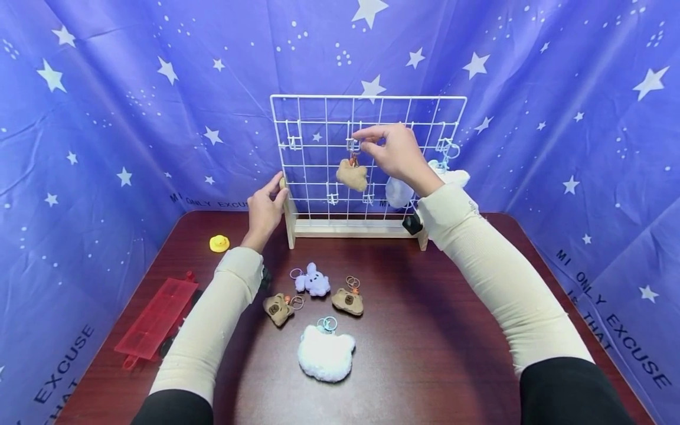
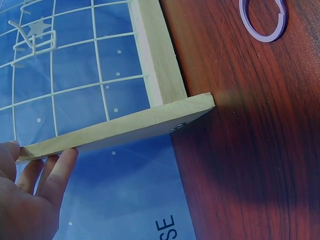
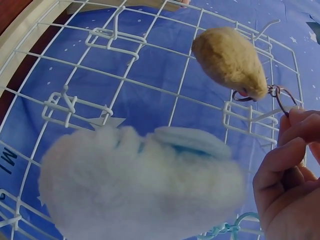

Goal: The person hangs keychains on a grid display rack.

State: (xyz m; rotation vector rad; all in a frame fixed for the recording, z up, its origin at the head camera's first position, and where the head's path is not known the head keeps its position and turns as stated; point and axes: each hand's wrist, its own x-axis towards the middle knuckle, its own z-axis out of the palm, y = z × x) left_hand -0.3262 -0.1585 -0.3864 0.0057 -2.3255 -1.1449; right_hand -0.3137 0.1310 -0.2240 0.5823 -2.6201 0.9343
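Note:
A brown plush keychain point(image 1: 352, 175) point(image 3: 230, 60) hangs in front of the white wire grid at an upper middle hook point(image 1: 353, 144). My right hand point(image 1: 395, 150) point(image 3: 295, 175) pinches its metal ring point(image 3: 284, 102) between thumb and fingertips, close to the hook's arm. With fingers and thumb, my left hand point(image 1: 265, 209) point(image 2: 35, 200) grips the wooden side post point(image 2: 120, 123) of the rack. A fluffy white plush point(image 3: 140, 180) hangs at the grid's right side, partly behind my right wrist in the head view.
On the table point(image 1: 425, 354) lie a purple plush point(image 1: 313, 282), two brown plush keychains point(image 1: 278, 309) point(image 1: 348, 301) and a white plush point(image 1: 326, 354). A yellow duck point(image 1: 219, 243) and a red tray point(image 1: 158, 321) are at the left. Other hooks point(image 1: 332, 195) point(image 3: 112, 42) are on the grid.

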